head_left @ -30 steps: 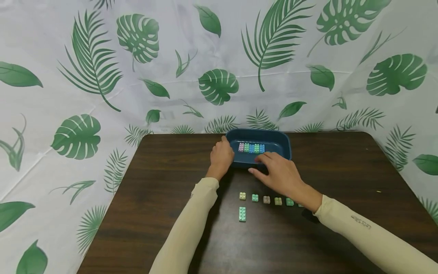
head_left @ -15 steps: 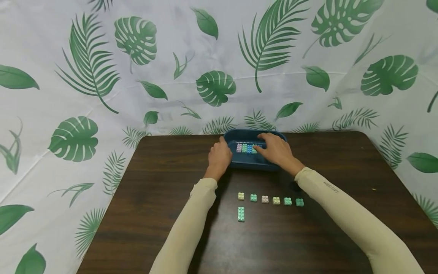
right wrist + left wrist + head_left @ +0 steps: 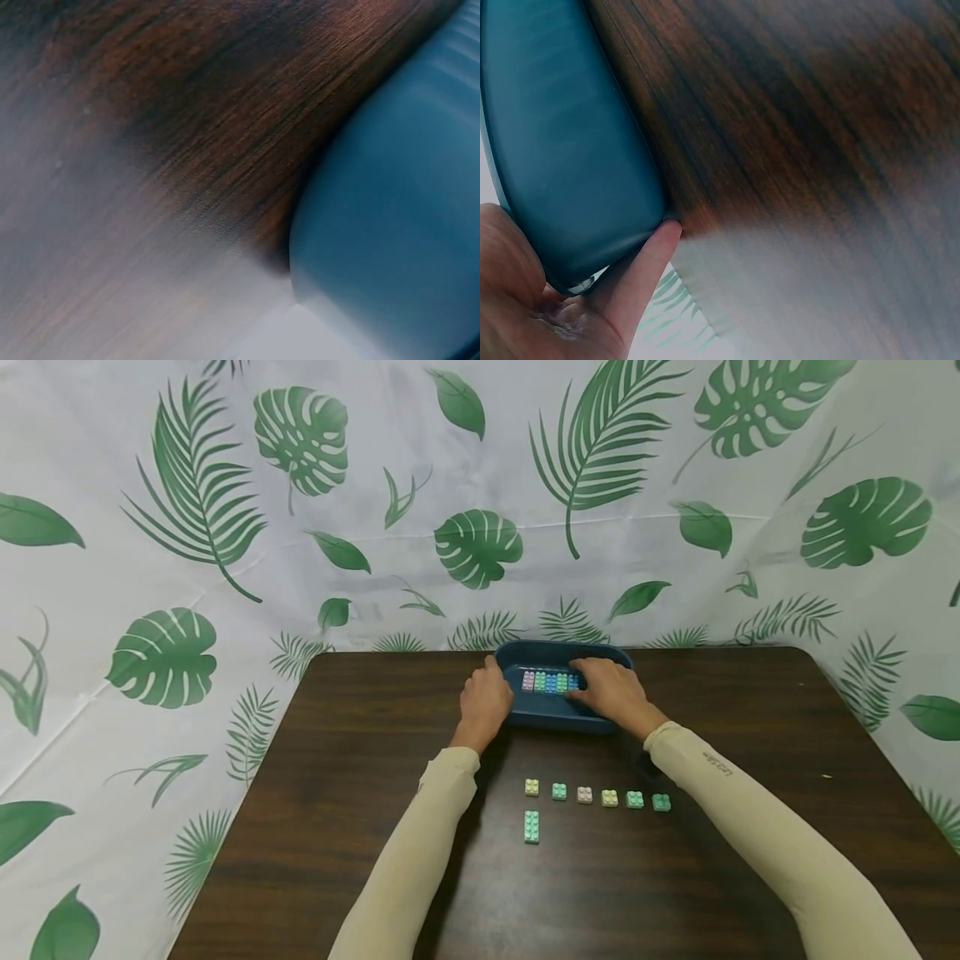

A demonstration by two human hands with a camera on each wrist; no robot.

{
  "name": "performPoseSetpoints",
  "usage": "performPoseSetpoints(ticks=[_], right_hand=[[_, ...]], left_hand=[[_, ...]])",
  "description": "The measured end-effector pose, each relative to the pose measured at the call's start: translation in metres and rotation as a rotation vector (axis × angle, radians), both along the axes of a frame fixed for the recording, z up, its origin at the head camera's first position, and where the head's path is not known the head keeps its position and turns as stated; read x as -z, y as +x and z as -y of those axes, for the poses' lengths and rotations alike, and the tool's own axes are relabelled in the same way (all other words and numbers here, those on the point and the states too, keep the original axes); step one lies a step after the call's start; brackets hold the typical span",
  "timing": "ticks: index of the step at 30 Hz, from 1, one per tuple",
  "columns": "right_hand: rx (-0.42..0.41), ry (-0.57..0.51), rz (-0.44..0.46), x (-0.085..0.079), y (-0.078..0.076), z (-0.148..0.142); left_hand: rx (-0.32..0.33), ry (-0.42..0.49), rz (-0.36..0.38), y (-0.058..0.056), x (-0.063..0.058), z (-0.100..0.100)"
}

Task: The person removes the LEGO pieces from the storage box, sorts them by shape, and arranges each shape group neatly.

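Observation:
A dark blue tray (image 3: 555, 722) stands at the back of the table, with a row of toy building bricks (image 3: 551, 682) in pink, green and blue on its floor. My left hand (image 3: 486, 697) grips the tray's left end; in the left wrist view, fingers and thumb lie around that end. My right hand (image 3: 613, 689) reaches over the tray's right side, thumb and fingertips bent around the blue brick (image 3: 573, 682) at the row's right end. I cannot tell whether they pinch it. In the right wrist view the hand is out of sight, and only the tray's outer wall (image 3: 397, 202) shows.
In front of the tray, several small square bricks (image 3: 584, 795) in yellow, green and pink form a line on the dark wooden table (image 3: 360, 793). A longer green brick (image 3: 532, 827) lies below the leftmost one. A leaf-patterned cloth (image 3: 390, 460) hangs behind the table.
My right hand has moved from the tray's near rim into its right side, then slightly off the bricks, uncovering the row's right end. The left hand still holds the tray.

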State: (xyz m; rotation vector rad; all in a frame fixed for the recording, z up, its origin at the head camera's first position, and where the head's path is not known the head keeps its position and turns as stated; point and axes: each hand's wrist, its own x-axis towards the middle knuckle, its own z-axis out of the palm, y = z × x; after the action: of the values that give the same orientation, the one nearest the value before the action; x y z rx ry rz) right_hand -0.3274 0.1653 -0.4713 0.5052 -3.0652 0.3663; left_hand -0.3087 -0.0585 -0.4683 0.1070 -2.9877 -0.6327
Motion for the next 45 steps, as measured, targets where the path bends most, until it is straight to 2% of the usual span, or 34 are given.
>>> performPoseSetpoints(ticks=[6,15,23,28,32,35,40,45], right_hand=[[0.006,0.033,0.008,0.003,0.002,-0.003],[0.004,0.003,-0.02,0.009,0.008,-0.005],[-0.002,0.016,-0.051,-0.012,0.022,-0.001],[-0.037,0.002,-0.119,-0.03,0.044,0.008],[-0.062,-0.017,-0.18,-0.046,0.071,0.014],[-0.115,-0.016,-0.223,-0.053,0.094,0.015],[-0.223,0.016,-0.259,-0.052,0.129,0.011],[-0.286,-0.01,-0.226,-0.037,0.159,0.01]], left_hand=[[0.003,0.002,0.01,0.001,0.0,-0.003],[0.008,0.001,0.012,0.005,0.008,-0.005],[0.008,0.018,-0.006,0.006,0.01,-0.004],[-0.011,0.013,-0.009,0.005,0.008,0.001],[-0.018,0.004,-0.005,0.005,0.006,0.004],[-0.011,-0.001,-0.005,0.003,0.005,0.003],[0.003,0.005,-0.018,0.001,0.003,0.0],[0.004,0.006,-0.011,-0.001,0.001,-0.003]])
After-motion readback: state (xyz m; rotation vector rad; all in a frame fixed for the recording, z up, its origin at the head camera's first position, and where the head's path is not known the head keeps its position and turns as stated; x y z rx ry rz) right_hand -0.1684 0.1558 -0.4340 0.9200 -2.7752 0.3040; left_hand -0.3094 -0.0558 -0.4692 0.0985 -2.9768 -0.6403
